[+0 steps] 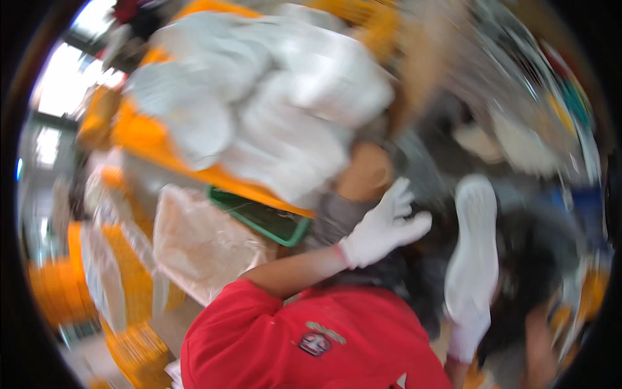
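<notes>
White shoe sole (476, 249) was held up by R hand (469, 330), far end pointed away from the body, to the R of L hand (387, 227); its near end was gripped by the R fingers, tho exact placement was mostly hidden. L fingers were spread open, nothing seen to be held, w/ a gap left b/w L hand and sole. Step in hand was judged to be handling of one sole, prob. a check or transfer; which couldn't be told w/ the blur. For the next move, a steady R grip would be called for, plus L hand brought across if two-handed support was wanted. At upper L, an orange crate (139, 133) was heaped w/ white pieces (304, 142), prob. more soles. Near its lower edge a green bin (285, 240) was partly hidden, w/ pinkish plastic (201, 243) beside it. Orange stacks (52, 288) were seen far L. At upper R, pale pieces (525, 146) were surrounded by clear plastic (518, 71), prob. a snag risk. Direct way from sole to heap was partly blocked by L hand, & the crate's near side was overhung by white pieces.
</notes>
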`<control>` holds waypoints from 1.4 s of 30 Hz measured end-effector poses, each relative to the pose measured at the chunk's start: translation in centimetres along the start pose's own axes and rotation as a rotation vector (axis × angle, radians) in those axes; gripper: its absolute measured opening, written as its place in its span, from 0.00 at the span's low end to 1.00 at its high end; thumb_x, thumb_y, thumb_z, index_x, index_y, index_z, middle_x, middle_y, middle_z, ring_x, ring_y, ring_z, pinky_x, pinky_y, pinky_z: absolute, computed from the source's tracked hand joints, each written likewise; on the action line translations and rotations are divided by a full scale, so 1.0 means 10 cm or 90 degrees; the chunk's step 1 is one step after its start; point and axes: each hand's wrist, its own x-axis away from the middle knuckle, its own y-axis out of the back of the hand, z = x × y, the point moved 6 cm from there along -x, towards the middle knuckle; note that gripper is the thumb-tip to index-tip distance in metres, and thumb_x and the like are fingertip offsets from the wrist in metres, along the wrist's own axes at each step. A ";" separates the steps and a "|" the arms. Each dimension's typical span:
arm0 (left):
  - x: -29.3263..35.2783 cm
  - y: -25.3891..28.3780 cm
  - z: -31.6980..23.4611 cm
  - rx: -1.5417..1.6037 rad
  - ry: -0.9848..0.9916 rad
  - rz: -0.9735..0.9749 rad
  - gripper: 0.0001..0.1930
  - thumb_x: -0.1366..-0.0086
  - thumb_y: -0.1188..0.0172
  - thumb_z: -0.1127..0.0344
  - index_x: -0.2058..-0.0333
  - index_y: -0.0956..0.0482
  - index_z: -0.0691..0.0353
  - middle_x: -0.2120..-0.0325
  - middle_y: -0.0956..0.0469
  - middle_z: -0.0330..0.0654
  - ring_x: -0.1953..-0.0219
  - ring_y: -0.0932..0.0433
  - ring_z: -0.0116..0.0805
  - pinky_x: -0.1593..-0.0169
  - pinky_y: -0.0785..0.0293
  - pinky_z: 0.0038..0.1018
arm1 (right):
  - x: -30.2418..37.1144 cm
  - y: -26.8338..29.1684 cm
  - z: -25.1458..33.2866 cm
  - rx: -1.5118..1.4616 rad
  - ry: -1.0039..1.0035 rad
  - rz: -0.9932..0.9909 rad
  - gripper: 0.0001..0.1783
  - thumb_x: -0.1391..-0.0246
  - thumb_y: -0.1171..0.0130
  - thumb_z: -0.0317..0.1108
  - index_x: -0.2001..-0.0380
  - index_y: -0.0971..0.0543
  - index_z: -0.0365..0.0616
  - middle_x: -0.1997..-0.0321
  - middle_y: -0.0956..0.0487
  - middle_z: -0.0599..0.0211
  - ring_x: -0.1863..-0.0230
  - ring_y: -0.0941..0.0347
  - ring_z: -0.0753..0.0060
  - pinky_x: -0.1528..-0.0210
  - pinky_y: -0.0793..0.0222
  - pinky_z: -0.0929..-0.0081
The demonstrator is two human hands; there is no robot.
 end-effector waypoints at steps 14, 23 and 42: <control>-2.11 -1.81 0.75 -0.233 -0.100 0.031 0.20 0.21 0.38 0.56 0.41 0.18 0.66 0.47 0.14 0.45 0.47 0.14 0.42 0.40 0.18 0.39 | -0.75 -0.08 1.02 -0.008 0.261 -0.241 0.32 0.37 0.39 0.25 0.29 0.25 0.34 0.37 0.16 0.46 0.39 0.17 0.48 0.37 0.22 0.62; -2.67 -0.45 1.14 -0.221 0.345 -0.012 0.34 0.23 0.37 0.44 0.30 0.24 0.63 0.41 0.15 0.44 0.45 0.14 0.46 0.40 0.22 0.34 | -1.84 -0.31 1.24 -0.078 0.358 -0.127 0.21 0.37 0.44 0.28 0.43 0.16 0.34 0.47 0.13 0.44 0.52 0.14 0.43 0.49 0.16 0.57; -1.53 -1.32 0.54 -0.006 0.018 0.081 0.15 0.28 0.29 0.58 0.55 0.14 0.67 0.70 0.16 0.36 0.73 0.20 0.27 0.67 0.23 0.28 | -2.08 -0.43 1.26 0.022 0.305 -0.034 0.21 0.39 0.33 0.43 0.51 0.16 0.36 0.55 0.13 0.40 0.52 0.14 0.41 0.48 0.19 0.57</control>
